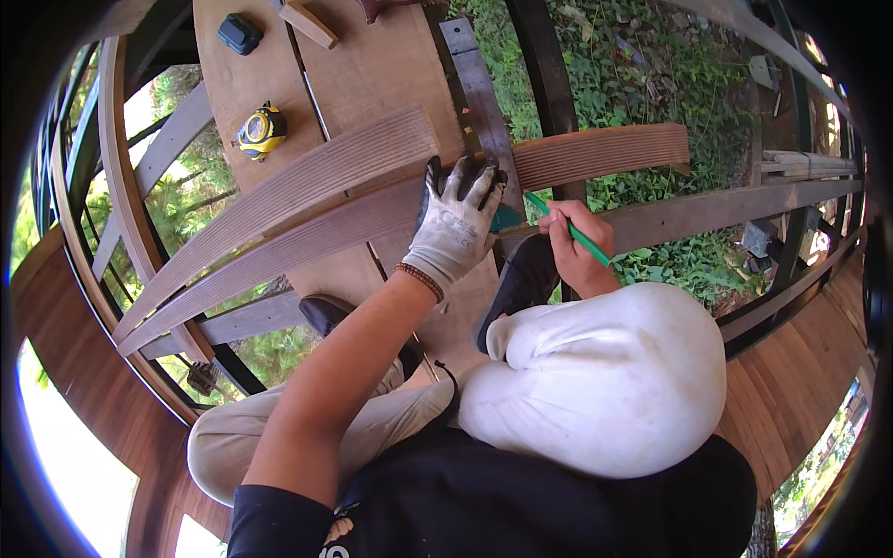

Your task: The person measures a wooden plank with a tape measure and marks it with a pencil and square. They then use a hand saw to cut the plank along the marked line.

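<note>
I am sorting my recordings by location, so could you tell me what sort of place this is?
Probably an outdoor carpentry site: grooved boards and a tape measure suggest woodworking, and green plants show it is outdoors.

- Pencil (590, 245): bright, even green.
- Glove (450, 232): pale grey-white across the back, blackish at the fingertips, with faint grey print.
- Bracelet (421, 278): dark reddish brown, in beadlike bands.
- Upper grooved board (307, 172): greyish brown, lined with fine parallel ridges along its length.
- Lower grooved board (605, 155): warmer reddish brown at its right end, with the same lengthwise striping.
- Flat strip (477, 84): muted grey with a purplish cast.
- Small piece near the glove (505, 219): teal.
- Tape measure (261, 132): yellow and black.
- Small case (239, 33): dark, nearly black.
- Trousers (623, 391): off-white, faintly smudged.
- Shirt (558, 507): black, partly printed in white.
</note>
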A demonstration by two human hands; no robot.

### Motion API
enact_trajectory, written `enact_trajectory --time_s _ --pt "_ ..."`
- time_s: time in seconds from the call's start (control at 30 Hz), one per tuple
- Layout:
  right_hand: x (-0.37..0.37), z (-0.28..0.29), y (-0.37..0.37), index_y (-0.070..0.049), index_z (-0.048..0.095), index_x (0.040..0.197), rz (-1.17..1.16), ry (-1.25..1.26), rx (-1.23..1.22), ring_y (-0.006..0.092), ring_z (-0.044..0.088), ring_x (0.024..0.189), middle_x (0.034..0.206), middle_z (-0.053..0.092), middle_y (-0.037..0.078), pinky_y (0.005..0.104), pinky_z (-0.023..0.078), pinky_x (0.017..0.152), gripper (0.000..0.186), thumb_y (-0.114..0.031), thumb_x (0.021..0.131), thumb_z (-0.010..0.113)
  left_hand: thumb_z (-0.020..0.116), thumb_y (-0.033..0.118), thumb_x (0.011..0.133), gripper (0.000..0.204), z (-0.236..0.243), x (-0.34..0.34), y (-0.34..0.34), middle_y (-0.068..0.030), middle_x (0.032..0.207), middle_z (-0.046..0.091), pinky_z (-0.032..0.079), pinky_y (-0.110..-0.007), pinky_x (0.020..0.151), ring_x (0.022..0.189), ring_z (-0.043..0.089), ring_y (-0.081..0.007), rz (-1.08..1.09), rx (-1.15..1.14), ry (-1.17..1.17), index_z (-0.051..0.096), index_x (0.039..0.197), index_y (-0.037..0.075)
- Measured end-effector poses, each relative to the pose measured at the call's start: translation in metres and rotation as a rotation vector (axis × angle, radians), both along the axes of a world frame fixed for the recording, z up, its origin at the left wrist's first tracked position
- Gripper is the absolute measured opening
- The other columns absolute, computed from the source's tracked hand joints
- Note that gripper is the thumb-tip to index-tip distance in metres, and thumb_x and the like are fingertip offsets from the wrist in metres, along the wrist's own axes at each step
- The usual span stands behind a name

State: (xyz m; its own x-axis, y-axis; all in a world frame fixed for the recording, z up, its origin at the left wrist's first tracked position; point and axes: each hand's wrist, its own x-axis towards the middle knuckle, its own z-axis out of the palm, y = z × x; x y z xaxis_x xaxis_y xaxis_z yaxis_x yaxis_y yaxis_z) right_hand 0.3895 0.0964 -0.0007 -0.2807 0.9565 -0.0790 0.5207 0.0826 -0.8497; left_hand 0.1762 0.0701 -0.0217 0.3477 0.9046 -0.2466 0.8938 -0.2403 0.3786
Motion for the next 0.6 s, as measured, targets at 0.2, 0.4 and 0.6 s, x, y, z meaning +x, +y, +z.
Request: enact_trajectory --time_s 0.2,0.4,0.6 --pt "-0.005 0.011 0.012 -0.001 0.066 0.103 -0.086 0.086 -0.041 0.024 0.073 0.07 0.078 0.072 0.012 0.0331 0.056 0.064 0.011 -0.009 0.097 0.062 0.08 0.036 0.073 0.083 0.007 -0.002 0.002 -0.0112 0.153 0.041 0.018 -0.067 0.118 0.145 0.03 -0.0381 0.003 -0.021 0.006 0.049 0.147 0.013" --pt "-0.023 -0.01 0.04 0.0 0.066 0.106 -0.048 0.051 0.046 0.0253 0.074 0.074 0.083 0.073 0.013 0.0335 0.056 0.065 0.013 -0.009 0.097 0.062 0.08 0.036 0.073 0.082 0.005 0.001 0.005 -0.0106 0.151 0.042 0.019 -0.067 0.118 0.145 0.03 -0.0379 -0.004 -0.015 -0.023 0.05 0.146 0.014" --pt "-0.003 0.0 0.014 -0.001 0.067 0.097 0.028 0.004 0.05 0.0319 0.07 0.069 0.079 0.069 0.016 0.0361 0.053 0.061 0.008 -0.007 0.094 0.064 0.079 0.037 0.074 0.082 0.002 -0.001 0.002 -0.0113 0.153 0.042 0.018 -0.067 0.118 0.147 0.028 -0.0378 -0.02 -0.025 -0.007 0.049 0.147 0.014"
